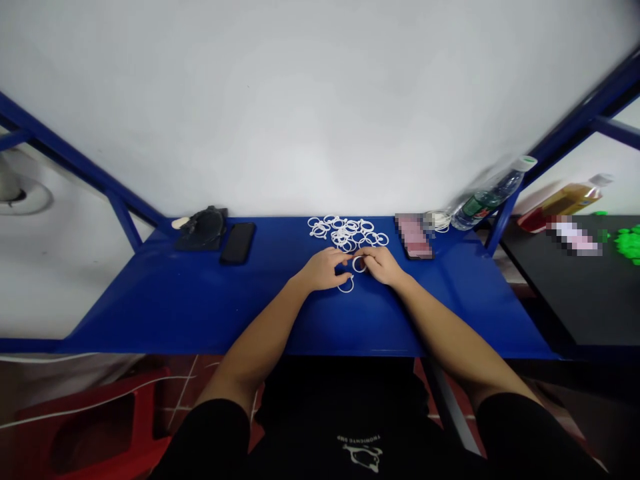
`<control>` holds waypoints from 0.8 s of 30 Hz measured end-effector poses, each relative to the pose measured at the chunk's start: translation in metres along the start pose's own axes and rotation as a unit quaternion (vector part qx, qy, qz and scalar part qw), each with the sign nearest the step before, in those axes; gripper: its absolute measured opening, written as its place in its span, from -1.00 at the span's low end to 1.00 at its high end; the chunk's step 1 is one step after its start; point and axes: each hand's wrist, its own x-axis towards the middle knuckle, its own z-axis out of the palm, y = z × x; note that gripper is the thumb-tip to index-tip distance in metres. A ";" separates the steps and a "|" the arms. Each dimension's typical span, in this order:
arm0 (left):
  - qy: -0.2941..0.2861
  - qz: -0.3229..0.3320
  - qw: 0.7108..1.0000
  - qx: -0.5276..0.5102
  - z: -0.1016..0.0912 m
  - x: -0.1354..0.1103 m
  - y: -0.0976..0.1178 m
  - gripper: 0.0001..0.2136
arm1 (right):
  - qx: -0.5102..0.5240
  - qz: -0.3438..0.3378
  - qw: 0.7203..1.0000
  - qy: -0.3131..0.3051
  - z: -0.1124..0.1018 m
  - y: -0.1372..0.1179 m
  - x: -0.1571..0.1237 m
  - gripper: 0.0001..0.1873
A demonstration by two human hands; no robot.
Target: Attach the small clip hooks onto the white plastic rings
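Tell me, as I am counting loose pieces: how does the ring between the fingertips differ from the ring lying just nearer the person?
The held ring is pinched between the left hand and right hand; the near ring lies flat on the blue table. Fingers hide part of the held ring; the near ring shows almost whole. Both are white, round, alike in size, and apart from the ring pile.

White plastic rings [347, 232] on a blue metal table [200, 300]. Ten o'clock: flat black phone [239, 243]; two o'clock: clear bottle [487, 199], green label.
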 end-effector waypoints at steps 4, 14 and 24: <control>-0.030 0.006 0.999 0.014 0.003 0.000 0.001 -0.90 | 0.020 0.011 0.999 0.041 0.003 0.004 0.000 -0.60; -0.075 0.043 0.996 0.012 0.013 0.000 -0.002 -0.78 | 0.035 0.002 0.995 0.093 0.005 -0.001 0.001 -0.73; -0.072 0.021 0.995 0.062 0.011 0.002 0.000 -0.78 | 0.019 -0.010 0.995 0.098 0.006 0.000 0.000 -0.78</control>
